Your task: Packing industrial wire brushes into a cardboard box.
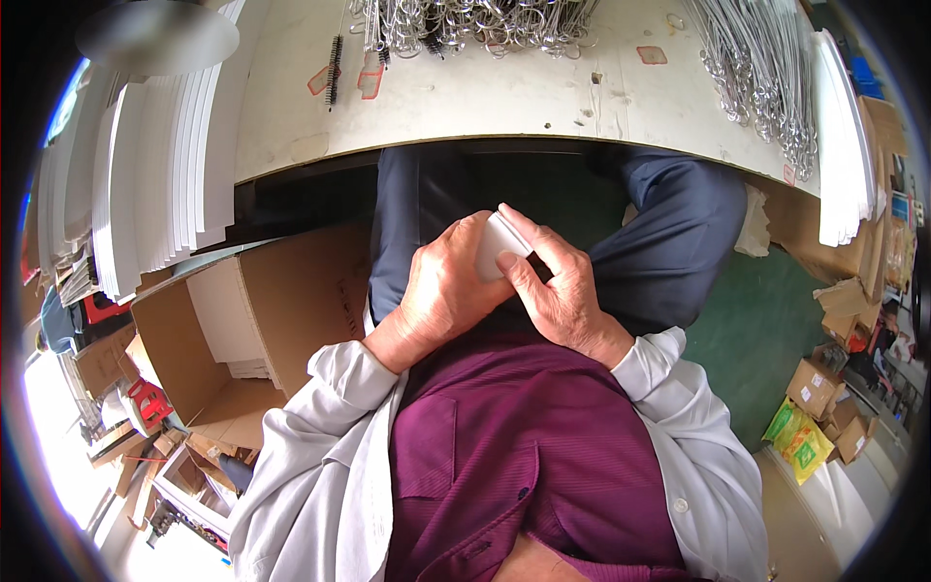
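Over my lap, both hands are closed on a white, flat-faced piece that looks like a folded carton (pixel 501 241); its lower part is hidden. My left hand (pixel 446 274) wraps around its left side. My right hand (pixel 561 291) grips it from the right, with the thumb on its front face and the fingers along its upper right edge.
A white table (pixel 456 112) holds a pile of looped wire brushes (pixel 475 24), one black-bristled brush (pixel 335 73) and a wire bundle (pixel 761 82). Long white cartons (pixel 160 165) stand at the left, more (pixel 844 145) at the right. An open cardboard box (pixel 301 301) stands beside my left leg.
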{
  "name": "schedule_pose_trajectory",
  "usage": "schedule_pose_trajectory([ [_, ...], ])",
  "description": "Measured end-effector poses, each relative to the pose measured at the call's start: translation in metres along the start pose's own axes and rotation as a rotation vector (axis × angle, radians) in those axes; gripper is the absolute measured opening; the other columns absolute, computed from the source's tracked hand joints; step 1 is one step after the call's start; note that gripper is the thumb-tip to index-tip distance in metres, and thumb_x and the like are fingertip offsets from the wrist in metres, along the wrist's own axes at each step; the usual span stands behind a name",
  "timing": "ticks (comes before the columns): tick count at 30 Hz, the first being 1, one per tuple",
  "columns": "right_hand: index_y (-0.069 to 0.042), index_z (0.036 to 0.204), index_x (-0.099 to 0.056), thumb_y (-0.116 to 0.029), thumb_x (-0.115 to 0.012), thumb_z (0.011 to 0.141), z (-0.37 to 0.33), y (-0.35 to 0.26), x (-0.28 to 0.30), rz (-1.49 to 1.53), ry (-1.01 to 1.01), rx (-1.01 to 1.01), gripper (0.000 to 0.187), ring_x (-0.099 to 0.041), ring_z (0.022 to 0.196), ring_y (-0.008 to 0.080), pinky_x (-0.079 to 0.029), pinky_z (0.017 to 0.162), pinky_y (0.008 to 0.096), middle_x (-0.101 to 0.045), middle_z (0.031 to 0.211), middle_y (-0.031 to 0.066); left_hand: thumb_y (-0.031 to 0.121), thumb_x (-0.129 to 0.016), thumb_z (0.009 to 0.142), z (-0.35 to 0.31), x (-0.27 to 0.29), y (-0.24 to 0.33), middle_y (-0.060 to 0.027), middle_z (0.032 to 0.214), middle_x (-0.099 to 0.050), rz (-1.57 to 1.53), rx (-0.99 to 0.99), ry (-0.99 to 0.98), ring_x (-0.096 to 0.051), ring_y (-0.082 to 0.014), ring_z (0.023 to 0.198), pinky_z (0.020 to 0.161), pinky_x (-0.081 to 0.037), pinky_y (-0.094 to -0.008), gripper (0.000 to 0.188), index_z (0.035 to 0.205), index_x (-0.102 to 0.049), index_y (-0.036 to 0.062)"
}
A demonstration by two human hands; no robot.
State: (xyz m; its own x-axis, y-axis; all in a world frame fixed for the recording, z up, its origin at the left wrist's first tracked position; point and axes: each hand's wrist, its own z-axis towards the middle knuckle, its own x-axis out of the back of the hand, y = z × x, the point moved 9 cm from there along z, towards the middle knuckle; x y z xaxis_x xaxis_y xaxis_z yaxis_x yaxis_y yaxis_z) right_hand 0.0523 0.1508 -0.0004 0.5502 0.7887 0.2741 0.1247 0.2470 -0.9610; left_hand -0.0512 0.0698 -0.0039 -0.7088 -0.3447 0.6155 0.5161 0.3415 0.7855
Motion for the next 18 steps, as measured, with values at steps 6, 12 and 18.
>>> schedule_pose_trajectory([
  [6,0.000,0.143,-0.058,-0.010,-0.070,0.098,0.001,-0.008,-0.006,0.044,0.043,0.071,0.048,-0.073,0.108,0.0349,-0.057,0.091,0.0392,-0.070,0.121,0.0265,0.018,-0.080,0.075,-0.001,0.004,-0.003,-0.0239,0.108,-0.072,0.002,-0.001,0.015,-0.073,-0.0413,0.094,0.080,-0.061,-0.0471,0.056,0.124,-0.060,-0.0021],
  [12,0.003,0.135,-0.064,-0.003,-0.067,0.098,0.010,-0.004,0.002,0.119,0.091,-0.031,0.038,-0.073,0.105,0.0215,-0.057,0.089,0.0319,-0.074,0.118,0.0221,0.022,-0.080,0.079,0.004,0.009,0.009,-0.0236,0.104,-0.071,0.038,-0.057,0.090,-0.072,-0.0412,0.091,0.078,-0.061,-0.0482,0.055,0.124,-0.059,-0.0018],
  [18,0.001,0.142,-0.061,-0.006,-0.062,0.103,0.033,0.001,0.030,0.264,0.139,-0.085,0.039,-0.060,0.086,0.0060,-0.053,0.076,0.0237,-0.071,0.114,0.0057,0.023,-0.084,0.086,-0.010,0.041,-0.016,-0.0188,0.097,-0.070,-0.251,0.163,-0.280,-0.070,-0.0296,0.088,0.077,-0.055,-0.0390,0.043,0.118,-0.065,-0.0005],
])
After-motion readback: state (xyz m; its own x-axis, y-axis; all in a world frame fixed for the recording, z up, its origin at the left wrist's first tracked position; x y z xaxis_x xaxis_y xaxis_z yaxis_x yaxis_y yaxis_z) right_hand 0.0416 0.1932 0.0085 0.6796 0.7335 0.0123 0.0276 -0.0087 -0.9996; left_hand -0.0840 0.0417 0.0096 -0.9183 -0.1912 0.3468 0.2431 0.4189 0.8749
